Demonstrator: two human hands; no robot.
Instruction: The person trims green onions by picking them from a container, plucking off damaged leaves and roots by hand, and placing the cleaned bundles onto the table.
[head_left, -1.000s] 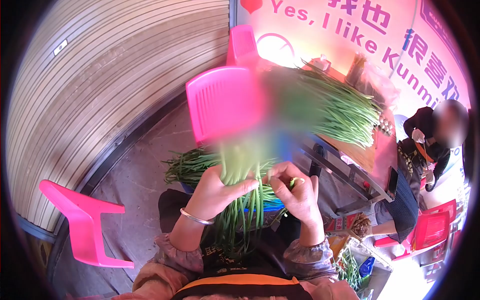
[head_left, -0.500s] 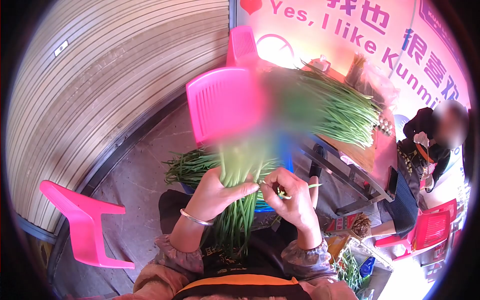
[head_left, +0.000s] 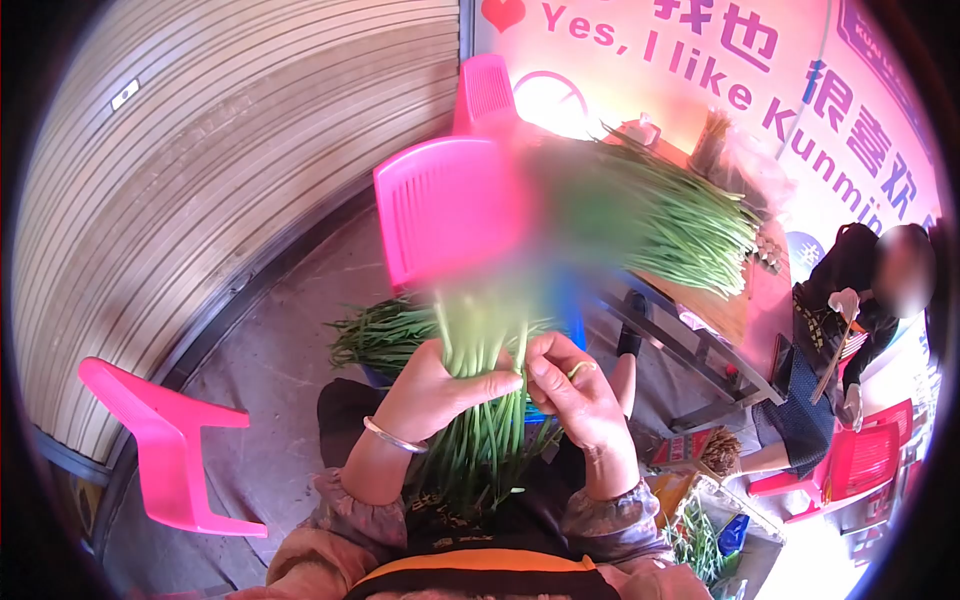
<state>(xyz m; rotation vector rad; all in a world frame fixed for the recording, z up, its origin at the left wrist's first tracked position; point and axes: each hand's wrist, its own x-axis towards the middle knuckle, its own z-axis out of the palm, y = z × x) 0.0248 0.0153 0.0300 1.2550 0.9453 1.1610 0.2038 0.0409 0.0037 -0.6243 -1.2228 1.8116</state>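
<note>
My left hand [head_left: 428,392], with a silver bangle at its wrist, is wrapped round a bunch of long green chives [head_left: 478,335]. The pale upper ends stand above the fist and blur out, while the leaves hang down toward my lap. Close against it on the right, my right hand [head_left: 572,390] is closed, thumb and fingers pinching a chive stalk at the bunch's edge. A thin pale green strip [head_left: 581,369] curls out over its fingers. Behind my hands, more chives [head_left: 378,335] lie in a heap low down.
A wooden-topped table [head_left: 742,312] at right bears a big pile of chives [head_left: 690,225]. Pink chairs [head_left: 450,210] stand ahead and left [head_left: 170,440]. At lower right is a box [head_left: 755,530] of greens. A person [head_left: 850,310] sits at far right near a red chair [head_left: 865,465].
My right hand has turned and moved slightly in against the bunch. The green strip that stuck out to its right is gone from there. The person at right has shifted an arm down.
</note>
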